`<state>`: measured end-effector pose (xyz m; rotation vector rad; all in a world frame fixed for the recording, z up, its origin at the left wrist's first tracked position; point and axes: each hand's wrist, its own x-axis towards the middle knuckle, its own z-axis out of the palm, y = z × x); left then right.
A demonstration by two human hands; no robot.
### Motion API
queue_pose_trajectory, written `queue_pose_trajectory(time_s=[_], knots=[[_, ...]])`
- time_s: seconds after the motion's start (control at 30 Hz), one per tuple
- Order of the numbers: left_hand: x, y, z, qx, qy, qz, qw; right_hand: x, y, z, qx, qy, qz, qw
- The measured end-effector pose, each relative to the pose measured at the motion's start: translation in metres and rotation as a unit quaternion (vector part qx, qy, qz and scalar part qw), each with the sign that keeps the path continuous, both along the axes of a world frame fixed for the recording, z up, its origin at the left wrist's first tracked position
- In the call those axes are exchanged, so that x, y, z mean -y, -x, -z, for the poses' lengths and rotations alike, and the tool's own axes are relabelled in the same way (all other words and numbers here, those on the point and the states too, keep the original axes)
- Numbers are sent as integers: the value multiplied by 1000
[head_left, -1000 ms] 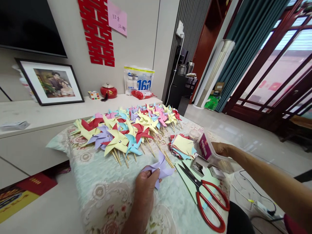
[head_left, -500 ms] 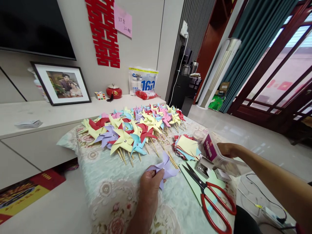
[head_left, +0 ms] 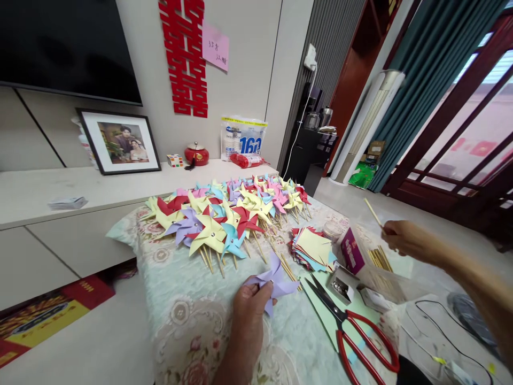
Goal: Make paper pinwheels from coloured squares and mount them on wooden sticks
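Pinched in my left hand (head_left: 249,310) is a purple paper pinwheel (head_left: 276,284), its folded blades facing up and no stick visible on it. Over to the right, my right hand (head_left: 406,238) is raised with its fingers closed on a thin wooden stick (head_left: 373,212). Below that hand is a clear plastic tub (head_left: 387,280) with more sticks (head_left: 380,259) in it. Red-handled scissors (head_left: 340,315) lie with blades partly apart on light green paper (head_left: 320,315). A small box of metal fasteners (head_left: 340,289) sits beside them.
Many finished pinwheels (head_left: 212,234) on sticks crowd the far side of the cloth-covered table (head_left: 192,315). A pile of coloured paper squares (head_left: 315,247) lies near the tub. Behind stands a white cabinet (head_left: 120,191) with a framed photo (head_left: 122,143). Cables (head_left: 444,326) trail over the floor at right.
My right hand has come up out of the tub, now with a stick in it. My left hand keeps its hold on the purple pinwheel. The view has shifted slightly.
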<state>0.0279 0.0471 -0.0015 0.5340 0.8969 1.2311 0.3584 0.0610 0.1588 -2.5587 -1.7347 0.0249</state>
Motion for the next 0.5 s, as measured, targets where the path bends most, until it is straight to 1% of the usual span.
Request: queue_pose_trajectory(time_s=[0.03,0.07,0.1,0.13,0.17,0.23,0.27,0.3,0.33,0.4,0.43,0.5], knots=[[0,1,-3,15,0,-3,1000,8,18,3,-40,10,-38,998],[-1,2,-7,33,-6,-6,999,15,40,9,-94,14,-83,992],[-1,3,-10,51,-17,-8,999,22,66,20,-208,27,-138,968],[-1,4,-13,68,-31,-11,997,27,93,33,-284,44,-169,943],[-2,4,-15,80,-48,-13,996,30,120,47,-313,58,-190,929],[-2,6,-18,98,-77,-15,992,32,168,75,-293,61,-255,919],[-2,7,-18,105,-85,-14,991,31,187,88,-288,49,-285,913],[-1,8,-18,111,-91,-14,990,29,201,98,-305,42,-296,904],[-1,9,-17,117,-93,-15,989,26,211,107,-333,51,-299,893],[-1,11,-16,119,-87,-29,989,23,218,118,-401,103,-294,862],[-2,11,-15,115,-82,-42,989,22,216,122,-435,129,-289,843],[-3,11,-13,98,-75,-65,990,23,205,127,-496,154,-285,806]])
